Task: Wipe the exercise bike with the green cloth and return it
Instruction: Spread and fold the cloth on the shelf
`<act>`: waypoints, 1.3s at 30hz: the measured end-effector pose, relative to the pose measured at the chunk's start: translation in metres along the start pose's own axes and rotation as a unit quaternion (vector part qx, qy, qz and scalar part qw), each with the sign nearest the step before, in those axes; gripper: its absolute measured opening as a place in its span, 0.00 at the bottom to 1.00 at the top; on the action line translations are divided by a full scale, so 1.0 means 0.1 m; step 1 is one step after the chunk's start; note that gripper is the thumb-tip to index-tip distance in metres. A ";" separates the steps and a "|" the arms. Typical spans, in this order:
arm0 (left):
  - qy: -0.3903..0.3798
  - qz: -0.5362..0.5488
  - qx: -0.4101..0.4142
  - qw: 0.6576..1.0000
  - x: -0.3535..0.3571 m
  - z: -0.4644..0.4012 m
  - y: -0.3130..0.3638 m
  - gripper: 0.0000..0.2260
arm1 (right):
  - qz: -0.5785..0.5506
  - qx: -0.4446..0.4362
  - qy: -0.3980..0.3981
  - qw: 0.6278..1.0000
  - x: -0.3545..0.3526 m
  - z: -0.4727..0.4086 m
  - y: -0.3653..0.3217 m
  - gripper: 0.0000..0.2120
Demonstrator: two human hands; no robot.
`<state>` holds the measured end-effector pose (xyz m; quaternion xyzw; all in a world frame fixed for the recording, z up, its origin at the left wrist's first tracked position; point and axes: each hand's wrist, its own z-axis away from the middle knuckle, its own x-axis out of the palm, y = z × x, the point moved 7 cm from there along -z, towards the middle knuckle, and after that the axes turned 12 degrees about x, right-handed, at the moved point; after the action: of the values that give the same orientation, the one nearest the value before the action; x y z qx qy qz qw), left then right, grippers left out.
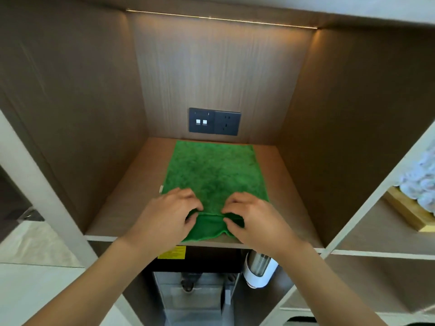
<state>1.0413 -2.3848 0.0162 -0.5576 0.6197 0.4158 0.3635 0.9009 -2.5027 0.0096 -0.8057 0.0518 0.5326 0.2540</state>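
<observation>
The green cloth lies spread flat on the wooden shelf inside a lit cabinet niche, its far edge close to the back wall. Its near edge is folded up into a ridge near the shelf's front. My left hand pinches that near edge on the left with curled fingers. My right hand pinches the same edge on the right. The two hands sit close together, thumbs underneath the fold. The exercise bike is not in view.
A black socket panel is set in the back wall just beyond the cloth. Below the shelf stands a dark appliance with a yellow label and a white dispenser. Open white shelving on the right holds a wooden box.
</observation>
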 end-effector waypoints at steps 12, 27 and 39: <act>0.133 -0.027 -0.018 0.991 -0.39 0.06 0.06 0.03 | 0.036 0.035 0.061 0.997 0.05 -0.15 -0.21 0.07; 0.207 0.000 -0.075 0.976 -0.65 0.25 -0.23 0.08 | -0.093 0.041 0.229 0.968 -0.71 0.24 0.41 0.12; 0.079 0.020 0.026 0.996 -0.31 0.75 0.03 0.10 | -0.043 -0.009 0.115 0.992 -0.42 0.68 0.46 0.19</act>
<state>1.0412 -2.3034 0.0155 -0.5662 0.6682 0.3614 0.3198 0.8100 -2.5186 0.0103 -0.8653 0.0408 0.4256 0.2615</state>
